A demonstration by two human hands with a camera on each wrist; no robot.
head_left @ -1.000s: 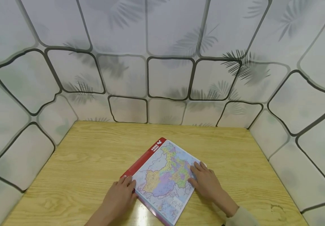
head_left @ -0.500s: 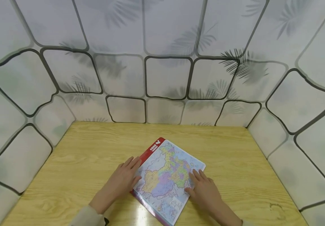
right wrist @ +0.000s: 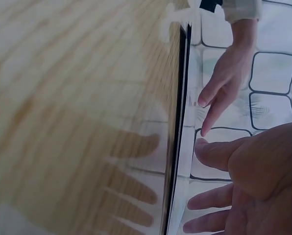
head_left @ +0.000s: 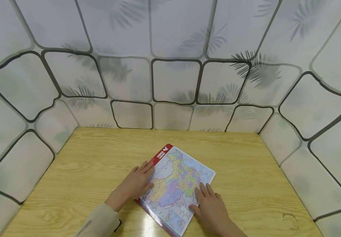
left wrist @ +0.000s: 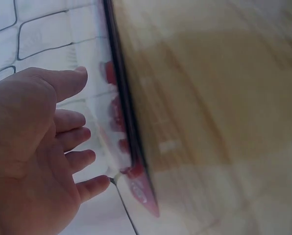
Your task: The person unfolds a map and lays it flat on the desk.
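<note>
At lower right, the right hand [head_left: 211,206] over the map board [head_left: 174,186], grip released; left hand [head_left: 137,183] likewise, left side. Map board lower centre, angled on table [head_left: 99,158]. Best: fingers flat, light even pressure.

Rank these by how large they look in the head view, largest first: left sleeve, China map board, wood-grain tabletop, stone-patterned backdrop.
1. Stone-patterned backdrop
2. Wood-grain tabletop
3. China map board, partly covered
4. Left sleeve, cut off by the frame
</note>
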